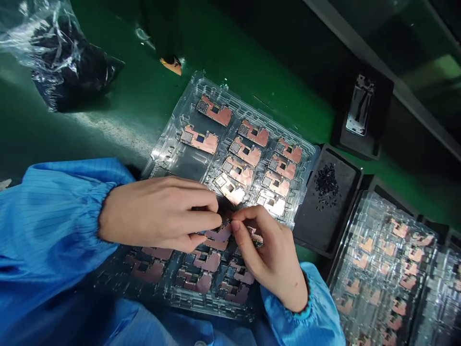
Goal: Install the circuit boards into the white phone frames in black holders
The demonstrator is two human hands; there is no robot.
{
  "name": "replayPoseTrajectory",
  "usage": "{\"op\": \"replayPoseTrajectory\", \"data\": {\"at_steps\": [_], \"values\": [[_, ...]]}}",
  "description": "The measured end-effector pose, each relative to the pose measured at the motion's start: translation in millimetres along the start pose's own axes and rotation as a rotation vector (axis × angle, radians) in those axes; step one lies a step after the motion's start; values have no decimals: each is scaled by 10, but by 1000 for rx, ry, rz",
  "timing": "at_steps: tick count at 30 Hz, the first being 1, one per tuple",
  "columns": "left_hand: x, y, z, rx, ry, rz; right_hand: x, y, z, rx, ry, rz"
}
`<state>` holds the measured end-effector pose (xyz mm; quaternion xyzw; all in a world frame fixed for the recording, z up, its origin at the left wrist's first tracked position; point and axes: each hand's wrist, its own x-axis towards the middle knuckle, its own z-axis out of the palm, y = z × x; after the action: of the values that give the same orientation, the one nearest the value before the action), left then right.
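A clear plastic tray holds rows of phone circuit boards with copper-coloured faces, such as this one. Over its middle, my left hand is closed, with its fingertips and thumb on a circuit board. My right hand pinches thumb and forefinger together at that board's upper right edge. A dark speck shows at those tips, too small to name. Both hands hide part of the tray and some boards under them.
Right of the tray, a black tray holds a pile of small black parts. Beyond it, a phone frame lies in a black box. Another clear tray of boards stands far right. A plastic bag of dark material lies upper left.
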<state>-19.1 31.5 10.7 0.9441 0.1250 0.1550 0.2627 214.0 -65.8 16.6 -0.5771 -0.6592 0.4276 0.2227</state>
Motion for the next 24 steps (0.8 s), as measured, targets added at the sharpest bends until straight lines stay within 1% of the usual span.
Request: {"op": "replayPoseTrajectory", "data": {"at_steps": [3, 7, 11, 13, 19, 21, 24], "values": [[-18, 2, 18, 12, 35, 23, -3, 9, -26, 96, -35, 53], [-25, 13, 39, 11, 73, 7, 3, 5, -46, 164, -54, 96], [-9, 29, 35, 13, 72, 8, 16, -19, -40, 144, -72, 77], [-3, 30, 21, 6, 48, 10, 16, -29, -40, 160, -85, 67], [-17, -15, 2, -37, 71, 60, -7, -25, -113, 389, -147, 162], [-20, -31, 1, -68, 62, 61, -12, -18, -139, 463, -147, 188], [-19, -44, -7, -92, 65, 46, -9, -4, -144, 513, -142, 211]]}}
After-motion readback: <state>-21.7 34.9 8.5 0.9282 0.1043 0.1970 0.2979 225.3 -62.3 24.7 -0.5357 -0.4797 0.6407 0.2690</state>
